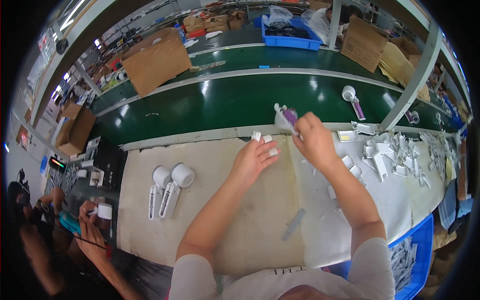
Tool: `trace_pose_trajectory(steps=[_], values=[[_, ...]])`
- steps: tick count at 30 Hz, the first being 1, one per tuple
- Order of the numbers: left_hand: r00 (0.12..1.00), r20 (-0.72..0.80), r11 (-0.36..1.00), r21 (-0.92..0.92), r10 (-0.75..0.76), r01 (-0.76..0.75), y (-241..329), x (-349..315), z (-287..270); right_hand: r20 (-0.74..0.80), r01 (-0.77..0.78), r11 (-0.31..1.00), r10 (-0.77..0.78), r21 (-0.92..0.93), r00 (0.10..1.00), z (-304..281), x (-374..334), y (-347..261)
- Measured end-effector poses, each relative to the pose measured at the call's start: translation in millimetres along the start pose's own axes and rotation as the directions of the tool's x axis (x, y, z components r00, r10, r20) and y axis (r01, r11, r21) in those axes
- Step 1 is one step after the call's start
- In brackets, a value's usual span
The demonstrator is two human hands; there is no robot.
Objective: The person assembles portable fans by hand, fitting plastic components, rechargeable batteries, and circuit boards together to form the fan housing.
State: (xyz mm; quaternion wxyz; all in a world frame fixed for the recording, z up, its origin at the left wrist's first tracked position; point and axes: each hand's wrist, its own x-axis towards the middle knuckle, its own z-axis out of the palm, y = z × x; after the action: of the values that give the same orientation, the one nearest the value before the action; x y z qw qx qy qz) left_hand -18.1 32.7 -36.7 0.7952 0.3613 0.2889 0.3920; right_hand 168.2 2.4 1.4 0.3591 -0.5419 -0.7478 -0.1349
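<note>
My right hand (315,140) is closed round a small white handheld fan (286,118) with a purple part, held up over the table's far edge and blurred by motion. My left hand (254,156) is beside it, fingers spread and nothing in them; white covers sit on several fingertips. To the left, two white handheld fans (182,176) with round heads and slotted handles lie side by side on the table. A flat grey strip (293,224) lies near the table's front.
White plastic shell parts (382,155) are heaped on the right, with a blue bin (425,250) of grey parts below. Beyond the table runs a green conveyor (215,102) bearing another purple-handled fan (354,102). At left, a co-worker's hands (90,235) hold a teal tool and a white piece.
</note>
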Motion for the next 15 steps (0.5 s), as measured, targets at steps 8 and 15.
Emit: trace_pose_trajectory(steps=[8,15], values=[[1.0,0.025,0.995,-0.1,0.017,-0.015,-21.4,-6.5,21.9,0.17,0.347,0.936,-0.334,-0.053,0.927,-9.1,-63.2,-58.1],[0.999,-0.007,0.99,-0.132,-0.053,0.051,-8.3,-26.2,20.0,0.005,0.319,0.908,-0.333,0.271,0.943,-31.9,-58.2,-38.9]])
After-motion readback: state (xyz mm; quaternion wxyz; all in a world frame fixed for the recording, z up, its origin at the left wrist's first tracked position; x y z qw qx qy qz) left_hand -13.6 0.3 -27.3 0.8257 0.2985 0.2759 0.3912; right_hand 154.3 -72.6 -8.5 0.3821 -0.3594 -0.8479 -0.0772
